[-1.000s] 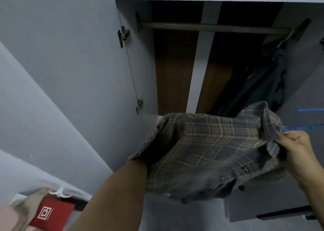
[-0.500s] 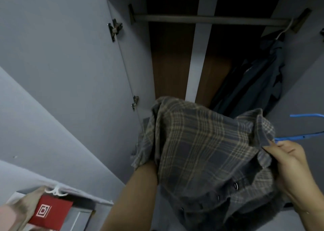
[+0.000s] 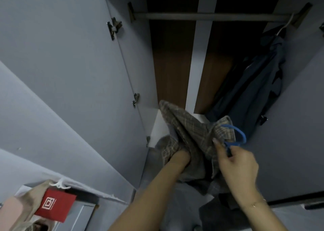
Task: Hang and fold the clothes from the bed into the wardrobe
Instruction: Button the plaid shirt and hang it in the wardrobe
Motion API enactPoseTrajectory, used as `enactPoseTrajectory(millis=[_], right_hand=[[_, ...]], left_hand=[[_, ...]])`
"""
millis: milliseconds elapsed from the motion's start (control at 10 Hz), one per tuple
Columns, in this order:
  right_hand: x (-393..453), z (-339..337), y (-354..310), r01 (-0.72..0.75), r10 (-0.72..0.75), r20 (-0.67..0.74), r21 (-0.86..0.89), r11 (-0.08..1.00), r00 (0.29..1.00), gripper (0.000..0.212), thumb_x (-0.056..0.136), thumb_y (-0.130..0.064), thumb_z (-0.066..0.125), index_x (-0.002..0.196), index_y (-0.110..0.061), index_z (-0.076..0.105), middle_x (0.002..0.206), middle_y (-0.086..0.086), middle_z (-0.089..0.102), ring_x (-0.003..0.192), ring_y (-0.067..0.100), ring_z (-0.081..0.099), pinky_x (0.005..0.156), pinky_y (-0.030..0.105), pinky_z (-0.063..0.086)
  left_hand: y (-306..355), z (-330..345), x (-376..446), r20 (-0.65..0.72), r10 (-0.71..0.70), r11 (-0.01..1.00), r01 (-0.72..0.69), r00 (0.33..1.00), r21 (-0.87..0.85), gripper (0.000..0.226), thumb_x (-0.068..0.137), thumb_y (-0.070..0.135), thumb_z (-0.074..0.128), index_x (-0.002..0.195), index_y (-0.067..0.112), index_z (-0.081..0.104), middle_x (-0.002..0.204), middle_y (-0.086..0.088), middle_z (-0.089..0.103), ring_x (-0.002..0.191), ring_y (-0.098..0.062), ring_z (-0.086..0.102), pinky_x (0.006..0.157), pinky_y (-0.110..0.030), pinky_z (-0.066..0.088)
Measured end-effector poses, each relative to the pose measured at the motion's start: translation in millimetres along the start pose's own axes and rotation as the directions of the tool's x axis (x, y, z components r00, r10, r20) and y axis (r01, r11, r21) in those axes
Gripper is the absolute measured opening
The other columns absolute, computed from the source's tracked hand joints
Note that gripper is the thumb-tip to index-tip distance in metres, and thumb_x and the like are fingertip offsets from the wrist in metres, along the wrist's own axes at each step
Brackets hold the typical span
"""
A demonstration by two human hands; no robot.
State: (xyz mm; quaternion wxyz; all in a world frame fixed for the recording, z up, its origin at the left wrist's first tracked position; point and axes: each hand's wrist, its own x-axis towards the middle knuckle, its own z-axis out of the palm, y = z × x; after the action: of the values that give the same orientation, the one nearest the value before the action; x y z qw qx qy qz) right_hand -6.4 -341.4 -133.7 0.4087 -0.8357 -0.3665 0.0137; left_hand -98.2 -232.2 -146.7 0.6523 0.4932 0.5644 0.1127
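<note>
The plaid shirt [image 3: 191, 136] hangs in front of the open wardrobe [image 3: 122, 72], low in the middle of the view, and its long axis runs from a point at the upper left, near the white shelf edge, down toward the lower right, where the cloth falls in loose folds between the two arms. The collar end of the shirt points to the right, toward the blue hanger [image 3: 235, 137], whose curved hook comes out of the cloth there. The left hand [image 3: 180, 158] is inside the shirt, hidden by the fabric from the wrist on, so I cannot tell how its fingers lie. The right hand [image 3: 236, 165] pinches the stem of the blue hanger together with the edge of the shirt, with fingers curled close around them. In the wardrobe a metal rail [image 3: 210, 16] goes across the top, and one dark blue jacket [image 3: 254, 83] hangs from it on a white hanger at the far right, leaning against the side wall. The back of the wardrobe is brown wood with a white vertical strip. At the lower left a beige bag [image 3: 26, 206] holds a red box [image 3: 55, 206] with a white square logo on it; the small writing beside the logo is too small to read.
</note>
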Motion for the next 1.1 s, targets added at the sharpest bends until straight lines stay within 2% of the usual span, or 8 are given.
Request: enactPoseTrajectory(millis=[100,300,400,500,600,700,900,1100], right_hand=[[3.1,7.6,25.2,-0.057,0.058,0.001,-0.128,0.99,0.998,0.058,0.088,-0.022,0.07,0.048,-0.019,0.027,0.044,0.002,0.041,0.044,0.024,0.041,0.048,0.028,0.027],[21.1,18.2,53.9,-0.006,0.016,0.04,-0.234,0.972,0.999,0.047,0.087,-0.008,0.065,0.055,-0.015,0.032,0.056,0.018,0.055,0.048,0.023,0.04,0.048,0.03,0.028],[43.8,24.7,67.0,-0.079,0.111,0.094,-0.292,0.953,0.989,0.033,0.092,-0.017,0.058,0.065,-0.01,0.041,0.073,0.024,0.061,0.063,0.036,0.057,0.054,0.037,0.04],[67.8,16.8,92.8,-0.201,0.247,0.101,-0.334,0.921,0.964,0.026,0.093,-0.02,0.055,0.072,-0.006,0.049,0.089,0.029,0.063,0.082,0.045,0.062,0.066,0.041,0.044],[83.5,13.5,108.1,-0.245,0.279,0.077,-0.296,0.923,0.957,0.03,0.09,-0.015,0.054,0.064,-0.004,0.044,0.078,0.025,0.061,0.066,0.035,0.052,0.059,0.036,0.037],[93.7,18.5,93.4,-0.223,0.246,0.064,-0.246,0.943,0.967,0.035,0.089,-0.011,0.054,0.058,-0.006,0.039,0.06,0.01,0.048,0.06,0.029,0.047,0.054,0.034,0.034],[78.2,38.9,18.7,-0.303,0.235,0.353,0.151,0.941,0.906,0.021,0.092,-0.012,0.058,0.073,-0.005,0.063,0.087,0.024,0.068,0.089,0.039,0.065,0.076,0.044,0.05],[32.0,52.1,-26.2,-0.625,0.151,0.707,0.481,0.615,0.691,0.028,0.091,-0.025,0.058,0.069,-0.029,0.075,0.072,0.003,0.071,0.066,0.016,0.067,0.063,0.029,0.047]], left_hand=[[-0.7,-13.1,-35.3,-0.034,0.059,0.845,-0.032,0.998,0.533,0.041,0.107,0.023,0.031,0.141,0.002,0.044,0.144,-0.012,0.047,0.131,-0.027,0.045,0.106,-0.03,0.032],[20.9,-49.8,-60.0,-0.106,0.518,0.749,-0.39,0.849,0.536,0.043,0.093,-0.008,0.042,0.056,0.014,0.045,0.063,-0.001,0.047,0.062,-0.013,0.044,0.062,-0.014,0.037],[27.7,-80.8,-65.5,-0.157,0.625,0.71,-0.474,0.765,0.521,0.041,0.086,-0.003,0.057,0.049,0.014,0.046,0.051,-0.001,0.047,0.049,-0.01,0.042,0.049,-0.015,0.035],[29.5,-126.8,-70.4,-0.349,0.631,0.772,-0.605,0.693,0.194,0.029,0.091,0.012,0.065,0.063,0.012,0.072,0.064,-0.007,0.069,0.06,-0.02,0.062,0.064,-0.025,0.052],[33.2,-161.7,-69.3,-0.499,0.355,0.623,-0.598,0.79,-0.504,0.032,0.095,0.008,0.056,0.069,0.014,0.074,0.067,0.005,0.069,0.061,-0.006,0.061,0.061,-0.016,0.054],[40.4,-165.4,-61.3,-0.478,0.249,0.371,-0.539,0.842,-0.756,0.024,0.099,0.005,0.044,0.084,0.013,0.061,0.077,0.004,0.061,0.06,-0.003,0.055,0.051,-0.012,0.044],[48.4,-95.7,-53.6,-0.16,0.475,0.655,-0.469,0.865,-0.593,0.014,0.09,0.01,0.056,0.097,0.002,0.065,0.082,-0.005,0.068,0.07,-0.011,0.064,0.066,-0.021,0.055],[53.9,-55.8,-35.7,-0.051,0.392,0.706,-0.336,0.919,-0.624,0.037,0.093,0.011,0.06,0.062,0.023,0.075,0.07,0.005,0.069,0.061,-0.002,0.063,0.051,-0.014,0.049]])
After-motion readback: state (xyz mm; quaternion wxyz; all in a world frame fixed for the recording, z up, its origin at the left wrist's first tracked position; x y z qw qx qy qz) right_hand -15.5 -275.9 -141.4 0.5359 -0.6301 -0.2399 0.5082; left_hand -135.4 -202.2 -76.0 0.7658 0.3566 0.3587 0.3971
